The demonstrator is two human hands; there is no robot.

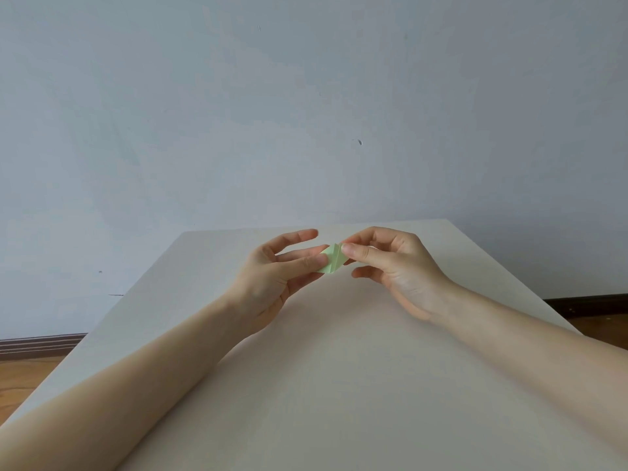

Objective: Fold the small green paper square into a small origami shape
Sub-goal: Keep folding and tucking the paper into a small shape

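Held in the air above the pale tabletop point(339, 368), the small, already creased, pale green paper piece point(331, 261) is pinched at opposite ends by the left hand point(272, 277) and right hand point(394, 266), looking light, thin, easily crumpled, best gripped at its edges.
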